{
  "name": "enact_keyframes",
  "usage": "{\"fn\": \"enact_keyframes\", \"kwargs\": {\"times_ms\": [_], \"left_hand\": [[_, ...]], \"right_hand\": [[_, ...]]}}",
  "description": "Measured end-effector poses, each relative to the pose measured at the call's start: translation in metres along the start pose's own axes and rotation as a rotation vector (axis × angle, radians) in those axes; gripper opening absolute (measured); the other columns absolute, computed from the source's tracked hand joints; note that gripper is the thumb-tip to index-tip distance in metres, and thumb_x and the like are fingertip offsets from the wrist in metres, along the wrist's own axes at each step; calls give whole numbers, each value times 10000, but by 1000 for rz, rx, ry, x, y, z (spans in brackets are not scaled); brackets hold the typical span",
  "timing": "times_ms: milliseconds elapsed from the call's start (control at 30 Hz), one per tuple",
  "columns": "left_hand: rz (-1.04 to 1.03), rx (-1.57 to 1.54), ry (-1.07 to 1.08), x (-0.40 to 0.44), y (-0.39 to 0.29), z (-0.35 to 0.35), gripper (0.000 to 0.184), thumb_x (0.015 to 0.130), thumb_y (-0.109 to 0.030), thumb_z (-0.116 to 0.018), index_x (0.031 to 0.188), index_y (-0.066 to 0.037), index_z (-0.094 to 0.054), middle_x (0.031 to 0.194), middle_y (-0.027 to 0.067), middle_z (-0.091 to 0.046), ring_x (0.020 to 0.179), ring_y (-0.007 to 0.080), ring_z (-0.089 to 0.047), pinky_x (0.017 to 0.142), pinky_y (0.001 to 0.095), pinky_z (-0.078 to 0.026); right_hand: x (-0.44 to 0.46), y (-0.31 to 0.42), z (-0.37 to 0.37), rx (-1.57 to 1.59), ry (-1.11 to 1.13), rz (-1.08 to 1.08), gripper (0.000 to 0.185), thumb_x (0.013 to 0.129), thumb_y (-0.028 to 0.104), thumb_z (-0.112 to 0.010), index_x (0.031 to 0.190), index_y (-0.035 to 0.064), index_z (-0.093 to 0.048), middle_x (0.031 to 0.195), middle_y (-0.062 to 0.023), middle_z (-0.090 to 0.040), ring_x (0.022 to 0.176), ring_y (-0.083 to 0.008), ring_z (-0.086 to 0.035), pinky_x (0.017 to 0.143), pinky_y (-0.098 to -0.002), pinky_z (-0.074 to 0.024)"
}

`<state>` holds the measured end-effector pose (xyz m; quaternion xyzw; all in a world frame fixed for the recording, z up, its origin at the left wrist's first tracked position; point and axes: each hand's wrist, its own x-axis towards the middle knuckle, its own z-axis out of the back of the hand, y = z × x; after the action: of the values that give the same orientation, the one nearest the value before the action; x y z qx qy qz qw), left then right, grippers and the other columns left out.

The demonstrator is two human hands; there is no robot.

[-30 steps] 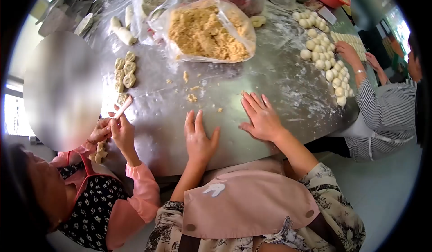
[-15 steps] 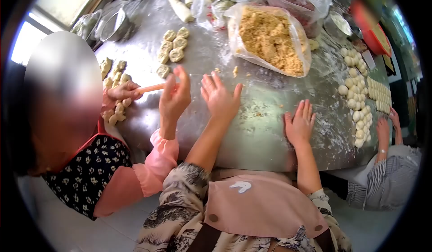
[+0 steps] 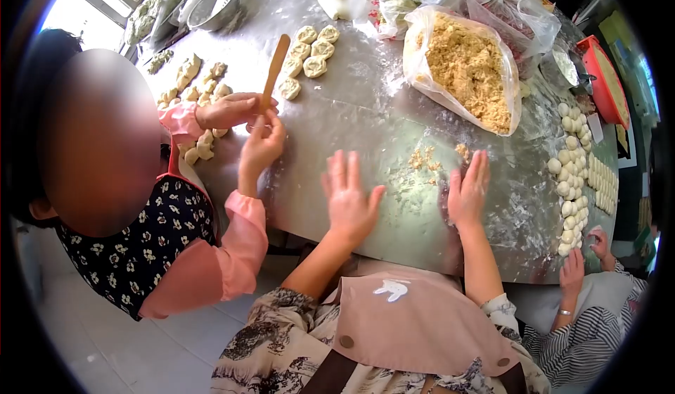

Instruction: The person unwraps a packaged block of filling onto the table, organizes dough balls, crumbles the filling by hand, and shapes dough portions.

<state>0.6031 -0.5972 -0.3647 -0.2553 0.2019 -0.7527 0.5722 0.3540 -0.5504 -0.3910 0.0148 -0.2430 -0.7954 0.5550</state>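
My left hand (image 3: 349, 197) is slightly blurred, with its fingers spread over the metal table (image 3: 309, 176), and it holds nothing. To its right, my right hand (image 3: 467, 191) is also open, fingers stretched forward and thumb apart. Yellowish crumbs (image 3: 424, 160) lie scattered between the two hands. Another small clump of crumbs (image 3: 463, 152) sits by the right fingertips. Beyond them stands an open plastic bag of crumbly yellow filling (image 3: 471, 74). Whether my palms press on the table cannot be made out.
At left a co-worker holds a flat wooden stick (image 3: 275, 70) near dough pieces (image 3: 204, 88). Rolled dough rounds (image 3: 314, 65) lie farther back. White dough balls (image 3: 571, 176) line the right side, near another person's hands (image 3: 573, 271). A red basin (image 3: 606, 88) stands behind.
The view has shifted. My left hand has drawn back toward the table's near edge, and more crumbs show between my hands. The co-worker's stick has turned upright, now in both hands.
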Motion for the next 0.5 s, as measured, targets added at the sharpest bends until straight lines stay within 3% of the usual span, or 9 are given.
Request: {"fn": "enact_keyframes", "kwargs": {"times_ms": [100,200,233,300,400,500], "left_hand": [[196,270,-60,-14,19,24,838,866,-390,-634,1463,44,-237,1509,336,-175,1404,517,-142,1128,603,-111],[332,388,-118,-18,38,27,906,850,-488,-628,1452,70,-245,1487,366,-198,1407,516,-126,1129,607,-91],[388,390,-83,-15,43,22,908,867,-504,-594,1451,89,-231,1487,377,-183,1416,505,-106,1143,588,-51],[293,351,-51,-6,41,8,899,874,-503,-584,1451,89,-232,1486,378,-188,1416,500,-118,1152,569,-57],[76,194,60,12,12,-6,851,896,-457,-568,1459,79,-223,1472,358,-254,1408,472,-194,1163,512,-123],[-133,-231,154,21,-5,-22,813,907,-404,-565,1466,69,-213,1460,321,-320,1377,451,-292,1155,496,-182]], "right_hand": [[22,-2,-11,-166,19,-188,690,988,420,-391,1453,-73,-260,1519,-274,-254,1425,-418,-208,1170,-499,-132],[46,7,-17,-169,123,-212,711,985,445,-392,1454,-74,-261,1530,-269,-236,1438,-402,-185,1176,-495,-118],[50,16,-19,-179,141,-119,726,983,465,-387,1457,-71,-258,1523,-258,-268,1429,-397,-223,1175,-494,-132],[48,30,-38,-190,86,174,712,987,467,-384,1454,-60,-277,1481,-254,-354,1380,-401,-336,1162,-490,-184],[36,69,-35,188,240,401,652,1000,431,-386,1440,-46,-325,1425,-250,-437,1315,-399,-434,1146,-477,-235],[13,81,-20,968,382,198,580,1029,390,-362,1419,-40,-376,1405,-198,-487,1307,-307,-469,1137,-409,-278]]}}
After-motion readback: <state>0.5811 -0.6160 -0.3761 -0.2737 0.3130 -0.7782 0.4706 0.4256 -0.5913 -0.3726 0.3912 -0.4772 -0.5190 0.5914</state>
